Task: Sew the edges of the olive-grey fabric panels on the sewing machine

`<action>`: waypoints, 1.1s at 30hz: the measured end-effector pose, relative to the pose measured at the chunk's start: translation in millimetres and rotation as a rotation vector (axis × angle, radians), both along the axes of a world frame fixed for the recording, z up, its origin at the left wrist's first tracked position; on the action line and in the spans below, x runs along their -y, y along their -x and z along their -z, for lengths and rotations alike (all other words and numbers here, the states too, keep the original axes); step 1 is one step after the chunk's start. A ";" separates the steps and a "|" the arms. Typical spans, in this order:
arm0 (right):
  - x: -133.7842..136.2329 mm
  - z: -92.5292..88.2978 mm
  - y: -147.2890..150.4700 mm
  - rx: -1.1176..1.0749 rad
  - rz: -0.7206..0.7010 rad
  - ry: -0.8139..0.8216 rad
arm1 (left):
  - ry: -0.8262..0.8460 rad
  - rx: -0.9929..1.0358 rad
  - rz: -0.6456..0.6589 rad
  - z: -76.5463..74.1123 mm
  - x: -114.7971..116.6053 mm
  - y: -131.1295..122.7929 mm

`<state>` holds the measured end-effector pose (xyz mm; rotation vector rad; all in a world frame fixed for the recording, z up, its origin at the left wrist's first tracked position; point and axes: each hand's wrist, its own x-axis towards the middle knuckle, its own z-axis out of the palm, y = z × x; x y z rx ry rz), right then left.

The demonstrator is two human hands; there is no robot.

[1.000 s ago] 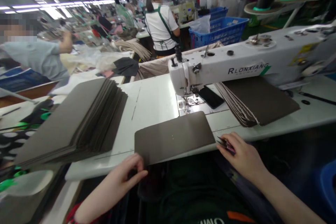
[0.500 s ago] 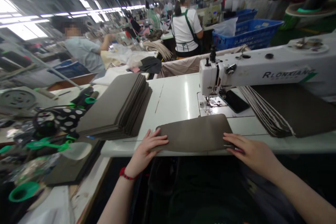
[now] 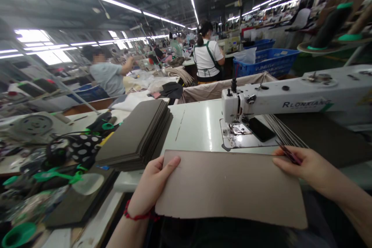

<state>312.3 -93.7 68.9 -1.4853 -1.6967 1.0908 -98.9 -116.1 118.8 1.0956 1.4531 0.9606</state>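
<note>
A flat rectangular panel [image 3: 229,190], its light taupe face toward me, is raised in front of the table's near edge. My left hand [image 3: 151,186] is closed on its upper left corner, thumb on top, and wears a red bracelet. The upper right edge is pinched by my right hand [image 3: 310,166], which also keeps small thread snips [image 3: 291,155] against the palm, blades pointing up and left. Beyond the panel stands a white sewing machine [image 3: 267,97], with a dark phone [image 3: 261,130] lying beside its needle plate.
At the left of the table is a tall stack of grey-brown panels [image 3: 133,131]. More dark panels [image 3: 322,131] lie under the machine arm. Spools, bags and a polka-dot cloth [image 3: 84,148] clutter the far left. Two people work ahead, near a blue basket [image 3: 264,62].
The panel has come up off the table toward me, and its lighter face now shows. Both hands have shifted to grip its upper edge. The view has tilted upward.
</note>
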 end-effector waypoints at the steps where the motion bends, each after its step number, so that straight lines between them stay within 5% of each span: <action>1: -0.5 -0.5 1.1 -0.020 0.000 0.015 | 0.010 -0.004 0.002 -1.4 -0.3 0.1; 12: 10.1 -25.3 12.1 -0.166 0.016 0.070 | 0.086 -0.014 0.034 -15.2 -0.2 3.5; 19: 5.1 -6.9 11.9 0.097 0.020 -0.112 | 0.033 -0.133 0.212 10.4 -11.7 -7.4; 25: 34.3 4.7 3.6 0.274 -0.089 -0.739 | -0.301 -0.347 0.470 41.3 -16.3 -16.2; 33: 92.7 22.9 -16.0 0.465 -0.081 -0.974 | -1.131 -0.791 0.148 54.5 10.7 -19.1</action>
